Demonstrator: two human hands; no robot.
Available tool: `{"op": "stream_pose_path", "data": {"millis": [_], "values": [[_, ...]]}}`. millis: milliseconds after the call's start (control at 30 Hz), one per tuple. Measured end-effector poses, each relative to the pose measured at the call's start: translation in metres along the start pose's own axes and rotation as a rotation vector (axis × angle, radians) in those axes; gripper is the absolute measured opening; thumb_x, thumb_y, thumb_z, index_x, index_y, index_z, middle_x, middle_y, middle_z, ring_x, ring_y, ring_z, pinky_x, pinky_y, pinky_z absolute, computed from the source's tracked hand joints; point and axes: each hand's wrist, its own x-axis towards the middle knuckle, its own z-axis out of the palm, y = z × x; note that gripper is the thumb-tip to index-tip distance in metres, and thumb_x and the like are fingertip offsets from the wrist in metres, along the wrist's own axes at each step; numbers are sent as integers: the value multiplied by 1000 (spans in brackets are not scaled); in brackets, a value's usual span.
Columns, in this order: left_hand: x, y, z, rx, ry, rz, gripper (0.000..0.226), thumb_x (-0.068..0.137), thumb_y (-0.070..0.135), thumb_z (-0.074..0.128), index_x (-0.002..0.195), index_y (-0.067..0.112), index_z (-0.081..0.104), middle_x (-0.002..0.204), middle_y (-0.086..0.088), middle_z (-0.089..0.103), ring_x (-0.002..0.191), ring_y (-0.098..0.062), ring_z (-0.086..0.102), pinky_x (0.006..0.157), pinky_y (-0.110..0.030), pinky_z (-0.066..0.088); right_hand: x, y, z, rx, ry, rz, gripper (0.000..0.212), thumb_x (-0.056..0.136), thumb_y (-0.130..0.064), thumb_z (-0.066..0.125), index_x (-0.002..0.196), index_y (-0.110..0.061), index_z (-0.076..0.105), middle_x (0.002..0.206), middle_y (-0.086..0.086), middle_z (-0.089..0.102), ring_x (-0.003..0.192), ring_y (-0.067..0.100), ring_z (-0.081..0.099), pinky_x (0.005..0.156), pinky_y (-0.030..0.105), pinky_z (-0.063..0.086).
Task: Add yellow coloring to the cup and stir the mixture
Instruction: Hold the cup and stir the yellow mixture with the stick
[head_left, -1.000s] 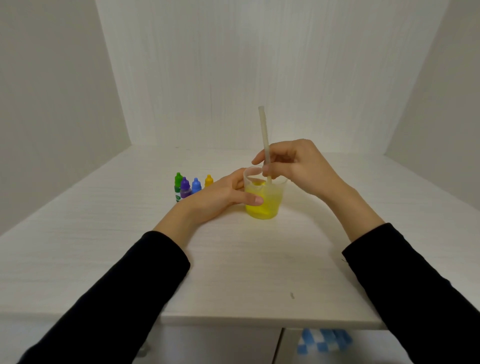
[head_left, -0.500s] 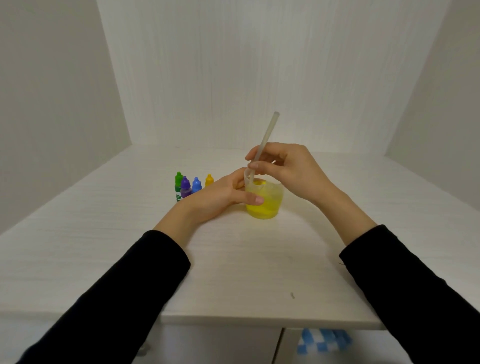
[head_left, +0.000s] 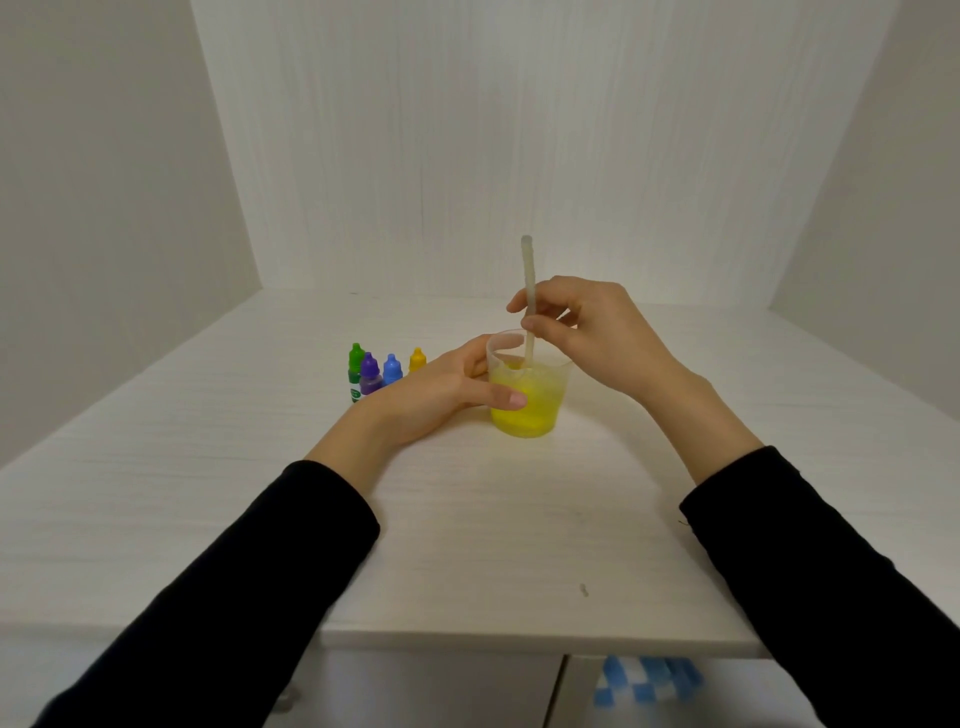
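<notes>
Table: white wood-grain tabletop (head_left: 208, 493), enclosed by pale walls at left, rear and right.
Green bottle: small green dropper bottle with pointed cap (head_left: 355, 370), upright, leftmost of a row of four, well left of the cup.
Purple bottle: small purple dropper bottle (head_left: 370, 374), upright, just right of the green one and slightly nearer the camera, partly overlapping it.
Blue bottle: small blue dropper bottle (head_left: 392, 369), upright, next in the row; lower part hidden behind the left hand.
Yellow bottle: small yellow-orange dropper bottle (head_left: 417, 360), upright, capped, rightmost in the row; base hidden behind the left hand.
Left hand: bare left hand with black sleeve (head_left: 441, 392), resting on the table, curled around the left side of the cup; thumb pressed across the near wall, fingers passing behind the cup and mostly hidden.
Cup: clear plastic cup holding bright yellow liquid (head_left: 527, 395), upright on the table near its centre, between the two hands, filled to roughly two thirds.
Stir stick: pale translucent rod (head_left: 528, 291), nearly vertical, lower end dipped into the yellow liquid, upper end standing clear above the right hand.
Right hand: bare right hand with black sleeve (head_left: 597, 332), raised above and right of the cup rim, thumb and forefinger pinching the rod about midway up; remaining fingers loosely curled.
Cabinet front: grey panels below the table edge, with a blue-and-white checked item (head_left: 649, 680) at lower right; identity cannot be told.
</notes>
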Motion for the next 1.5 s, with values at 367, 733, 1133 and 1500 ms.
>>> {"op": "stream_pose_path", "data": {"millis": [367,733,1133,1500], "values": [[0,0,-1,10,-1,-20,79,77,5,72,146,18,36,134,0,56,122,-13,56,98,-26,47,-4,-6,-11,12,-45,29,15,83,-14,64,87,-27,71,82,-3,69,72,5,57,71,23,47],[-1,2,1,28,-16,29,62,81,0,66,137,16,45,134,-4,56,123,-16,54,97,-27,47,-7,-16,-3,255,-92,49,9,82,-14,71,89,-20,72,76,7,70,77,20,69,75,31,53],[-3,6,4,28,4,18,64,84,-2,63,142,12,40,143,-7,50,130,-18,50,111,-39,39,-7,-18,9,234,-49,31,13,86,-13,66,97,-19,70,80,-4,72,74,8,66,78,24,53],[-3,5,4,27,-4,15,67,81,3,68,141,11,39,141,-11,50,131,-22,48,110,-39,39,-2,-7,13,114,39,22,12,88,-17,64,98,-22,70,86,-6,71,83,8,68,77,15,50]]}}
